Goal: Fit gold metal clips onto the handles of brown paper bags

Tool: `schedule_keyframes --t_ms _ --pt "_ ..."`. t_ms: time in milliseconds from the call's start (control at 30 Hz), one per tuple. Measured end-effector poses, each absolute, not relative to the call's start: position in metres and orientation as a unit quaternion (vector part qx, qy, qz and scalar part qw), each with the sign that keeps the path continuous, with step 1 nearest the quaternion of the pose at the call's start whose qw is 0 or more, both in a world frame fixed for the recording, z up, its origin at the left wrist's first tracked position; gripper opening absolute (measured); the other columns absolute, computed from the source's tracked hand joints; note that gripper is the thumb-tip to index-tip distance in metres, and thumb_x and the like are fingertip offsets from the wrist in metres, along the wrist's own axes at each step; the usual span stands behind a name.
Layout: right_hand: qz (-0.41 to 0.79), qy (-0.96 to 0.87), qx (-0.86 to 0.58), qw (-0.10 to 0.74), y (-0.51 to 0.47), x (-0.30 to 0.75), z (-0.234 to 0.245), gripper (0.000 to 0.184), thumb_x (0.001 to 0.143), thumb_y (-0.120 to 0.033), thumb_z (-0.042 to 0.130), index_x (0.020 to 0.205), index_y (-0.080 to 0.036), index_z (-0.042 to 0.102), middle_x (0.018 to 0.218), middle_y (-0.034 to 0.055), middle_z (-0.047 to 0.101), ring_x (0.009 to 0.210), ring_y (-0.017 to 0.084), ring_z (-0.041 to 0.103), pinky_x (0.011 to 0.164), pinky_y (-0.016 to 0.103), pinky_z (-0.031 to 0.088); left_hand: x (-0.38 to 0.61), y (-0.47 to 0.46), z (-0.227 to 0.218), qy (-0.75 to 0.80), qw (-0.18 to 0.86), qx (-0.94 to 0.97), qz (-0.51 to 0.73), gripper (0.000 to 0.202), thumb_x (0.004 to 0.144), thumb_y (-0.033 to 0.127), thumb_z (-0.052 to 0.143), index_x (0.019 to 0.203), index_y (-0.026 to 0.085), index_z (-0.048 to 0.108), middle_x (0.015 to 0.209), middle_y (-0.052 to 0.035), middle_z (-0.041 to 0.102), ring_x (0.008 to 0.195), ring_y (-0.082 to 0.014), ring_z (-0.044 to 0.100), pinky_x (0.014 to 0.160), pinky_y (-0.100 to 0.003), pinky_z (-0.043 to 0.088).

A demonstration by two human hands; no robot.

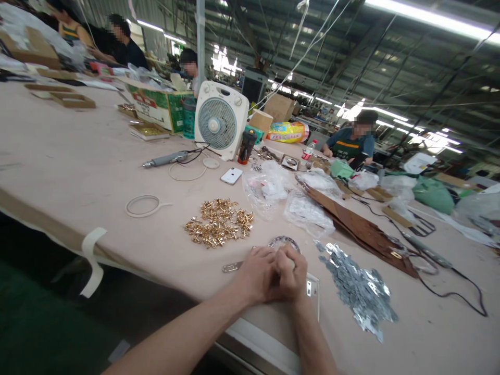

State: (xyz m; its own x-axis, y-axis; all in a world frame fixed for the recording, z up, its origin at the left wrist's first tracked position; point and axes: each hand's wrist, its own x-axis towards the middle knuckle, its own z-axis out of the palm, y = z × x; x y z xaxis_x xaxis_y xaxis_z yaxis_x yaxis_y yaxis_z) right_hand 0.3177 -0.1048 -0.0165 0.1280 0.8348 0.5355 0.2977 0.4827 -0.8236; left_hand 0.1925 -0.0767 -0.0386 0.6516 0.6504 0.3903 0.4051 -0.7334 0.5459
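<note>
My left hand (255,271) and my right hand (291,271) are together near the table's front edge, fingers curled and closed. What they grip is hidden behind the knuckles. A flat metal piece with a slot (232,267) sticks out to the left of my left hand. Just beyond the hands shows the rim of a round, clear-looking object (284,240). Beside my right wrist is a pale tray or board (315,291) with small shiny plates on it. Gold-coloured metal fasteners (219,224) lie in a heap beyond my left hand. Flat silver metal plates (361,289) are piled to the right.
A box fan (221,121), a dark tumbler (247,147) and a white phone (232,176) stand or lie farther back. An electric screwdriver (166,159) and a tape roll (142,206) are left. Brown strips (355,226) lie right. Co-workers sit across the tables.
</note>
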Motion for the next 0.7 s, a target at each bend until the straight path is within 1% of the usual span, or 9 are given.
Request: schedule_keyframes --t_ms 67,100,167,267,367,433,500,600,700 --pt "0.194 -0.670 -0.444 0.562 -0.109 0.317 -0.019 0.028 0.094 -0.031 0.064 0.068 -0.020 0.062 0.064 0.0000 0.058 0.060 0.015 0.053 0.060 0.031 0.044 0.193 -0.077 -0.037 0.306 0.208 0.880 0.297 0.038 0.083 0.040 0.072 0.116 0.024 0.067 0.118 -0.0078 0.073 0.121 -0.0299 0.060 0.108 -0.048 0.042" --pt "0.198 -0.667 -0.437 0.570 -0.110 0.318 -0.020 0.029 0.095 -0.031 0.064 0.068 -0.020 0.061 0.064 -0.0001 0.058 0.060 0.015 0.053 0.061 0.031 0.044 0.193 -0.077 -0.036 0.304 0.208 0.880 0.300 0.036 0.084 0.039 0.072 0.116 0.024 0.067 0.118 -0.0069 0.073 0.121 -0.0292 0.060 0.108 -0.047 0.041" --pt "0.237 -0.596 -0.418 0.644 -0.110 0.323 -0.021 0.034 0.098 -0.033 0.059 0.066 -0.021 0.055 0.058 -0.0030 0.050 0.052 0.013 0.046 0.053 0.028 0.039 0.192 -0.078 -0.035 0.294 0.207 0.884 0.300 0.038 0.083 0.045 0.075 0.114 0.026 0.067 0.119 -0.0045 0.073 0.122 -0.0281 0.059 0.110 -0.046 0.041" --pt "0.308 -0.442 -0.358 0.763 -0.106 0.339 -0.019 0.038 0.102 -0.037 0.050 0.067 -0.022 0.046 0.053 -0.0078 0.037 0.041 0.009 0.031 0.041 0.023 0.025 0.191 -0.078 -0.037 0.300 0.195 0.886 0.294 0.051 0.079 0.060 0.079 0.114 0.026 0.067 0.121 -0.0040 0.072 0.124 -0.0284 0.058 0.110 -0.045 0.040" --pt "0.310 -0.381 -0.310 0.814 -0.106 0.350 -0.015 0.037 0.101 -0.038 0.049 0.068 -0.022 0.044 0.054 -0.0091 0.033 0.039 0.008 0.025 0.039 0.021 0.022 0.192 -0.078 -0.038 0.310 0.186 0.886 0.290 0.058 0.078 0.066 0.078 0.116 0.025 0.066 0.122 -0.0047 0.072 0.125 -0.0286 0.057 0.110 -0.045 0.040" --pt "0.298 -0.389 -0.301 0.818 -0.109 0.349 -0.013 0.037 0.101 -0.037 0.049 0.068 -0.022 0.045 0.054 -0.0089 0.034 0.039 0.008 0.025 0.040 0.021 0.022 0.193 -0.078 -0.038 0.309 0.187 0.887 0.288 0.059 0.077 0.065 0.079 0.119 0.025 0.066 0.123 -0.0049 0.072 0.125 -0.0286 0.057 0.110 -0.045 0.039" --pt "0.291 -0.426 -0.302 0.802 -0.114 0.341 -0.014 0.036 0.103 -0.035 0.048 0.069 -0.022 0.048 0.054 -0.0079 0.036 0.039 0.008 0.029 0.041 0.022 0.024 0.193 -0.078 -0.036 0.309 0.191 0.886 0.289 0.056 0.078 0.062 0.079 0.119 0.025 0.067 0.122 -0.0048 0.072 0.124 -0.0284 0.058 0.110 -0.044 0.039" --pt "0.260 -0.499 -0.317 0.763 -0.123 0.327 -0.023 0.035 0.103 -0.032 0.048 0.069 -0.022 0.052 0.054 -0.0058 0.040 0.044 0.011 0.038 0.046 0.025 0.032 0.192 -0.078 -0.033 0.305 0.202 0.884 0.291 0.044 0.081 0.055 0.076 0.113 0.026 0.068 0.118 -0.0036 0.074 0.121 -0.0273 0.059 0.109 -0.043 0.039" --pt "0.196 -0.582 -0.358 0.704 -0.128 0.322 -0.037 0.034 0.101 -0.030 0.051 0.068 -0.022 0.054 0.057 -0.0033 0.046 0.051 0.014 0.046 0.054 0.030 0.038 0.192 -0.078 -0.031 0.299 0.214 0.884 0.290 0.033 0.082 0.046 0.073 0.109 0.027 0.069 0.114 -0.0027 0.075 0.119 -0.0267 0.059 0.106 -0.042 0.040"
